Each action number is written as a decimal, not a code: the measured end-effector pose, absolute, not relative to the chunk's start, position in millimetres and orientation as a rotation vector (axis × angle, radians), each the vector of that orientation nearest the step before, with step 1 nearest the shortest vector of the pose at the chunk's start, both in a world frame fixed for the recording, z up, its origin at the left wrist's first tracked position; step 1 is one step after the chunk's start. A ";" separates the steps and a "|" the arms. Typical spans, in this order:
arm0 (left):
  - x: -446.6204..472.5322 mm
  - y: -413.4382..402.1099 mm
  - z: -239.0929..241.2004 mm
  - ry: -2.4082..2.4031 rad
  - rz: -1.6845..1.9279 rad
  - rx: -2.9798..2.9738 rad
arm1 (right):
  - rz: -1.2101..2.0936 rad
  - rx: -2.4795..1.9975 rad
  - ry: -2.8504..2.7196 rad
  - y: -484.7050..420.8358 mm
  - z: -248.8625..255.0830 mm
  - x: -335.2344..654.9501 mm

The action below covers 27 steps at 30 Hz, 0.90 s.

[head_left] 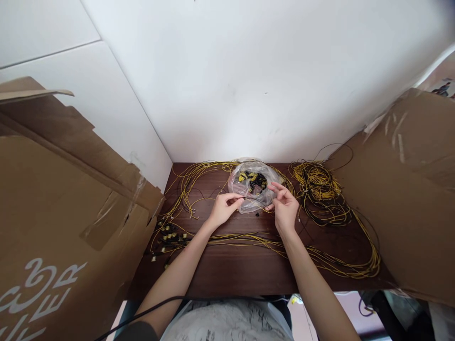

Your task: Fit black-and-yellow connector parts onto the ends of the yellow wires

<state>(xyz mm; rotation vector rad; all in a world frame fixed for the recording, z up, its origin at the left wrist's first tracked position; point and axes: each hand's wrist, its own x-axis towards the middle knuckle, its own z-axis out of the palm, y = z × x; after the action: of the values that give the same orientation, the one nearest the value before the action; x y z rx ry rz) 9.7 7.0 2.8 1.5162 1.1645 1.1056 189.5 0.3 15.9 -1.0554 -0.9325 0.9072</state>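
Plugs [172, 236], too bunched to count, lie left, ends seemingly kept together. Left hand [225, 207] pinches one dark wire [245, 198] before one plastic bag [255, 166], probably placed centrally for reach. Right hand [286, 208] sits beside the wire; its grip cannot be told. Rightmost: one wire tangle [316, 182], one of two boxes [401, 189].

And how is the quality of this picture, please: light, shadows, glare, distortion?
Head view: soft, pale light on the white wall, shading greyer toward its right side; head view: small highlights on the clear plastic bag; head view: apparent wide-lens stretch of the left cardboard box; head view: the small dark piece at the left hand too tiny to identify.
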 end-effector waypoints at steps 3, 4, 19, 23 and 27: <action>9.6 7.3 2.3 1.167 1.109 1.511 | 0.969 -1.030 -0.930 2.3 15.6 186.8; 9.5 7.3 2.3 1.169 1.108 1.514 | 0.971 -1.032 -0.944 2.8 15.4 186.1; 8.8 7.0 3.0 1.161 1.119 1.517 | 0.912 -1.209 -1.138 -1.8 15.0 191.9; 9.2 6.9 2.9 1.168 1.125 1.515 | 0.797 -1.210 -1.207 -2.5 16.4 190.3; 8.9 6.9 3.1 1.167 1.123 1.524 | 0.767 -1.165 -1.334 -2.5 19.8 186.2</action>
<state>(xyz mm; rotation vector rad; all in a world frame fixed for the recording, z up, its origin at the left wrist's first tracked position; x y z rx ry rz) 8.9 6.9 3.1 1.5237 1.1673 1.1230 186.2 -2.5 19.8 -1.1653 -1.3335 0.7669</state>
